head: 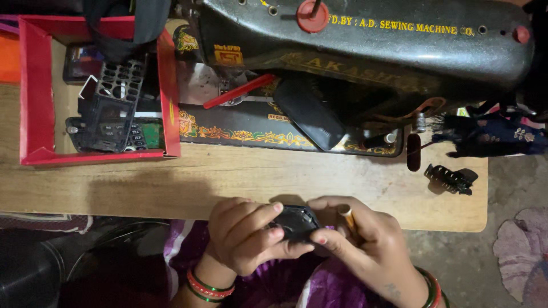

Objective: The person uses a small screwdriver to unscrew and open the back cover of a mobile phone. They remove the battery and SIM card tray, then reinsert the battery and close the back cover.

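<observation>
Two bare hands meet at the near edge of a wooden table (pixel 240 177), both closed on one small black device (pixel 297 221) — a flat, dark casing, perhaps a phone part. The left hand (pixel 245 236) grips it from the side with thumb and fingers wrapped round it. The right hand (pixel 365 239) pinches its other end and also clasps a slim tool with a yellowish handle (pixel 346 217), probably a small screwdriver, angled toward the device. Bangles ring both wrists.

This looks like the middle of work on the casing, opening it or fastening it. The next move would seem to call for a steady left grip while the tool tip is set precisely against the device.

Beyond the device, on the table and to its right, lies a black hair clip (pixel 448 178). Farther from the device stands a black sewing machine (pixel 365 34), with a red stick (pixel 240 91) and a dark oblong case (pixel 308 114) resting on its base. To the far left of the device sits a red tray (pixel 34 102) — it holds dismantled keypad frames and a green circuit board (pixel 149 134).
</observation>
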